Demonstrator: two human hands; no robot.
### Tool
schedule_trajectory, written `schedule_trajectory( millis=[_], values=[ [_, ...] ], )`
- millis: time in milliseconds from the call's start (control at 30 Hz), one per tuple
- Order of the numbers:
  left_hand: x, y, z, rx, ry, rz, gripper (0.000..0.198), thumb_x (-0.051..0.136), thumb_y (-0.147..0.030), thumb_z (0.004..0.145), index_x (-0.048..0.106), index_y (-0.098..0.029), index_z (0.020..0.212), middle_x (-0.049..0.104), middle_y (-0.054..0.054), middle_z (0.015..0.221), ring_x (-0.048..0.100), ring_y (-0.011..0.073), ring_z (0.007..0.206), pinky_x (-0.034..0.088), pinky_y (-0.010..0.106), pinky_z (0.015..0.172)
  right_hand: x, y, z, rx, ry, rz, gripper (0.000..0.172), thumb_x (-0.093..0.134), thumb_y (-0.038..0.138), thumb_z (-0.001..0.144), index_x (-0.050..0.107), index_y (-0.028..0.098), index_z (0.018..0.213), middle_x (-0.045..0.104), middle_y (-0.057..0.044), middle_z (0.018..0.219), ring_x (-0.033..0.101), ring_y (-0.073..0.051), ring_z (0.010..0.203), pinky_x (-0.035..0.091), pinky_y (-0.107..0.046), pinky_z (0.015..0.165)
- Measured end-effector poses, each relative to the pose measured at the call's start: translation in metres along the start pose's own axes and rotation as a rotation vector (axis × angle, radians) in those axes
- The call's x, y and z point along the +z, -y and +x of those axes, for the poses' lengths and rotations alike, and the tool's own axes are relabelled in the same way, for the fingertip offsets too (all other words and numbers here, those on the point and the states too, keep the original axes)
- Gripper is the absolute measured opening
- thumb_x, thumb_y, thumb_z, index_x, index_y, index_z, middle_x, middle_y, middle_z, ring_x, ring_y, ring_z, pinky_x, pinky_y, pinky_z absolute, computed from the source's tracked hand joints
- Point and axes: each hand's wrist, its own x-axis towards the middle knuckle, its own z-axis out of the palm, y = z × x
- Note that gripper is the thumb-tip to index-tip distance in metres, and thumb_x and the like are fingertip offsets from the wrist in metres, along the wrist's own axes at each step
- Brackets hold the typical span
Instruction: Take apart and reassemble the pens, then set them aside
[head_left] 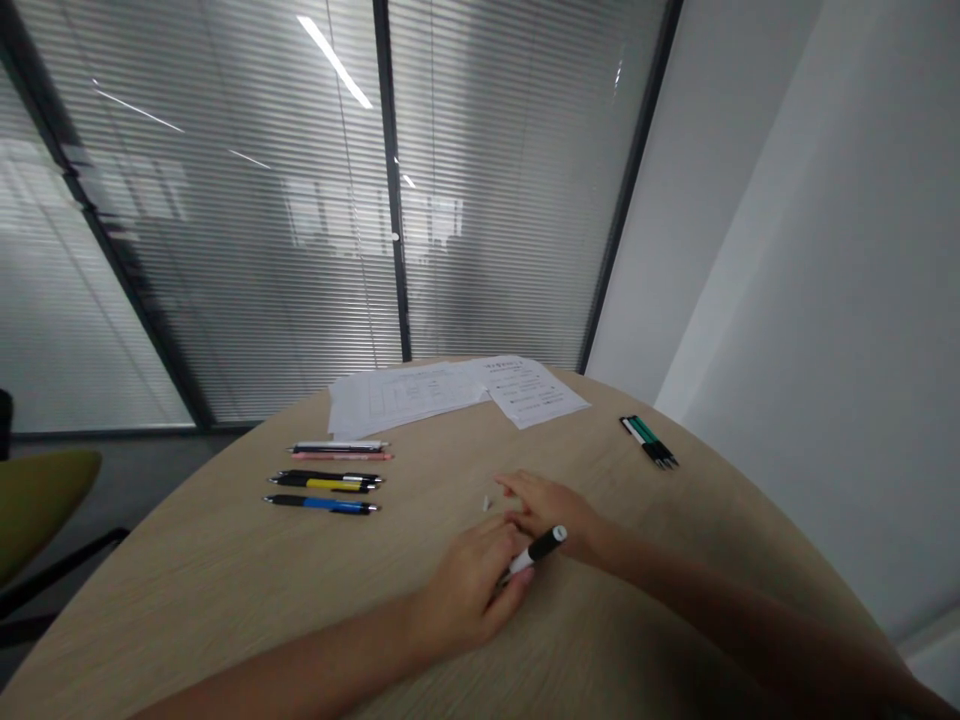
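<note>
Upon inspection, the head view shows both forearms reaching in from the lower corners and converging over a round light-wood table [225, 590]. The hands are close together and overlapping, not apart. The left hand [469, 585] lies palm down, its fingers curled around the white lower end of a black-and-white pen [537, 552]. The pen sits tilted just above the tabletop, its black upper end pointing up and to the right, directly beside the right hand [553, 510]. That hand is angled leftward with its fingers [517, 487] extended over the left hand. Blur prevents confirming whether it grips the pen.

A small white scrap [486, 503] lies just beyond the fingertips. Farther left are a white-and-black pen [337, 447], a pink pen [341, 456], a yellow-and-black pen [326, 483], and a blue-and-black pen [322, 504], all lying side by side. A green-and-black pen bundle [649, 441] lies to the right. Printed papers [450, 388] overlap at the far edge, before a glass partition with slatted blinds [225, 250]. An olive chair [37, 505] stands at left.
</note>
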Motion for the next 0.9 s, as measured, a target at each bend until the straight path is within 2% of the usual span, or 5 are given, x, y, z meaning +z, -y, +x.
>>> schedule_trajectory(
  millis=[233, 433, 700, 833, 900],
  values=[
    [0.005, 0.012, -0.001, -0.078, -0.029, -0.004, 0.013, 0.036, -0.019, 0.080, 0.047, -0.017, 0.087, 0.057, 0.008, 0.082, 0.051, 0.0186, 0.078, 0.041, 0.032, 0.074, 0.040, -0.019, 0.030, 0.079, -0.119, 0.080, 0.024, 0.058, 0.015, 0.067, 0.063, 0.014, 0.091, 0.062, -0.008, 0.089, 0.056, -0.016, 0.079, 0.044, -0.025, 0.072],
    [0.006, 0.011, -0.001, -0.110, 0.001, -0.022, 0.014, 0.035, -0.020, 0.079, 0.048, -0.017, 0.084, 0.057, 0.007, 0.082, 0.050, 0.0183, 0.079, 0.041, 0.033, 0.076, 0.050, -0.025, 0.029, 0.114, -0.138, 0.246, 0.007, 0.056, 0.016, 0.067, 0.063, 0.015, 0.067, 0.062, -0.003, 0.070, 0.056, -0.013, 0.063, 0.044, -0.021, 0.057],
    [0.010, 0.015, -0.003, -0.104, -0.003, 0.015, 0.013, 0.035, -0.021, 0.081, 0.047, -0.017, 0.086, 0.055, 0.006, 0.080, 0.050, 0.0167, 0.075, 0.041, 0.028, 0.067, 0.015, -0.006, 0.004, 0.184, -0.205, 0.469, 0.018, 0.048, 0.027, 0.074, 0.062, 0.018, 0.078, 0.065, -0.006, 0.080, 0.059, -0.016, 0.072, 0.045, -0.027, 0.065],
    [0.012, 0.015, -0.002, -0.129, 0.010, 0.092, 0.013, 0.035, -0.019, 0.081, 0.047, -0.016, 0.083, 0.053, 0.005, 0.073, 0.047, 0.0166, 0.069, 0.039, 0.027, 0.061, -0.009, -0.007, -0.016, 0.243, -0.260, 0.547, 0.023, 0.048, 0.032, 0.072, 0.061, 0.017, 0.083, 0.064, -0.007, 0.080, 0.057, -0.015, 0.066, 0.045, -0.027, 0.062],
    [0.012, 0.014, -0.001, -0.151, 0.010, 0.145, 0.015, 0.035, -0.019, 0.081, 0.049, -0.015, 0.084, 0.053, 0.005, 0.074, 0.046, 0.0176, 0.072, 0.038, 0.029, 0.065, -0.020, -0.011, -0.027, 0.293, -0.301, 0.520, 0.028, 0.046, 0.033, 0.072, 0.061, 0.015, 0.087, 0.061, -0.005, 0.072, 0.053, -0.012, 0.056, 0.044, -0.024, 0.052]
  ],
)
